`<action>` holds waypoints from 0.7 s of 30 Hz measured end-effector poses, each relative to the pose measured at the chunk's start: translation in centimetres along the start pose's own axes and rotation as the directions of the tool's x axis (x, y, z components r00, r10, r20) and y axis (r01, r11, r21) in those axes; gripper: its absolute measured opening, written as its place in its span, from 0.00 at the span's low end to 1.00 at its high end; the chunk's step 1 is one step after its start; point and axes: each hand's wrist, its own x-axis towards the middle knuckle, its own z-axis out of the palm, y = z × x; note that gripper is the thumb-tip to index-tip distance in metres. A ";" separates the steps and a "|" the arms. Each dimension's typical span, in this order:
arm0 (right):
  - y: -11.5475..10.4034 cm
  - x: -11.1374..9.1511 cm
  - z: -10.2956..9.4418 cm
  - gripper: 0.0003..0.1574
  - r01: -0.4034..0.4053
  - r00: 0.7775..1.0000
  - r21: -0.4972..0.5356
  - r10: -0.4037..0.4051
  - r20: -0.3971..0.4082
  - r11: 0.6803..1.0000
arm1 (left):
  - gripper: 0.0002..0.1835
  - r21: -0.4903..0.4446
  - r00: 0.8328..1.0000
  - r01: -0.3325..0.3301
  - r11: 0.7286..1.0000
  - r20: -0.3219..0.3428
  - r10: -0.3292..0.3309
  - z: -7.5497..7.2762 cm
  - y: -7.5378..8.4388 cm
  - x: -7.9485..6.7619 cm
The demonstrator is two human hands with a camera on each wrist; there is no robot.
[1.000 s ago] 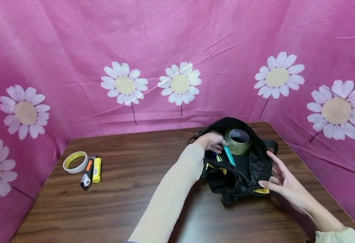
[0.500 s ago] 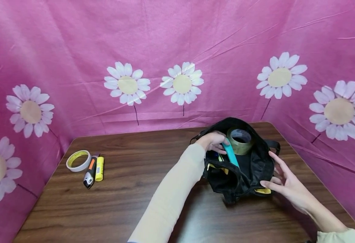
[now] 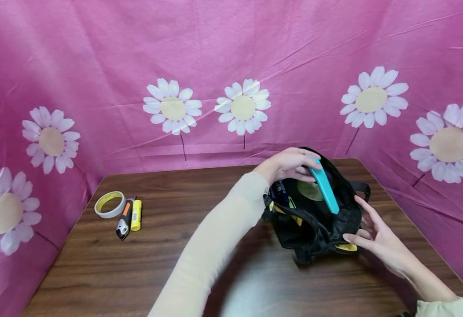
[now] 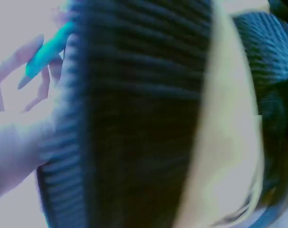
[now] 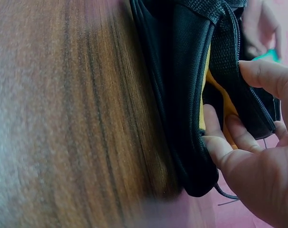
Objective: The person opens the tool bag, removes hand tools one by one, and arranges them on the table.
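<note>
My left hand [image 3: 291, 165] pinches a slim turquoise tool [image 3: 325, 187] over the open mouth of a black bag [image 3: 336, 226]. The tool tilts down, its lower end overlapping the bag's inside. In the left wrist view, a grey point shows at one end of the turquoise tool [image 4: 46, 54]. My right hand [image 3: 382, 244] holds the bag's right side. In the right wrist view, its thumb lies on the edge of a yellow-lined side pocket [image 5: 204, 85], with fingers reaching into the opening. Inside the bag sits a roll of clear tape [image 3: 310, 190], partly hidden by the left hand.
A white tape ring [image 3: 101, 213], a grey and orange utility knife [image 3: 124, 220] and a yellow glue stick [image 3: 136, 215] lie together on the left of the wooden table [image 3: 85, 273]. Behind it hangs a pink flowered cloth [image 3: 200, 44].
My left hand has risen from inside the bag with the turquoise tool, moving up and to the right. The right hand keeps its hold on the bag. The head view has turned slightly left.
</note>
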 end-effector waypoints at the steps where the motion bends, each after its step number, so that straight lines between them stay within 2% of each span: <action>1: 0.0 0.0 0.0 0.62 -0.005 1.000 0.001 0.005 -0.001 1.000 | 0.19 -0.023 1.000 -0.014 1.000 0.003 0.014 0.0 0.5 -0.5; 6: -0.2 0.2 0.1 0.62 -0.014 1.000 -0.020 0.014 -0.002 1.000 | 0.15 -0.151 0.994 -0.099 0.984 -0.053 0.092 -1.5 2.2 -4.0; 10: -0.2 0.3 0.1 0.62 -0.005 1.000 -0.014 0.005 0.002 1.000 | 0.17 -0.233 0.989 -0.129 0.964 -0.100 0.109 -3.9 2.4 -7.2; 12: -0.1 0.3 0.1 0.62 0.001 1.000 -0.009 -0.001 0.004 1.000 | 0.18 -0.296 0.985 -0.147 0.944 -0.134 0.111 -5.2 2.2 -8.9; 14: -0.1 0.2 0.1 0.62 0.007 1.000 -0.006 -0.007 0.004 1.000 | 0.20 -0.380 0.975 -0.184 0.906 -0.185 0.120 -6.4 2.0 -10.5; 19: 0.2 0.1 0.0 0.63 0.029 1.000 0.047 -0.029 0.007 0.998 | 0.20 -0.558 0.935 -0.315 0.768 -0.320 0.151 -9.6 1.2 -13.5; 21: 0.3 0.0 0.0 0.63 0.042 0.999 0.082 -0.043 0.013 0.996 | 0.17 -0.601 0.927 -0.340 0.724 -0.344 0.149 -11.1 0.6 -14.3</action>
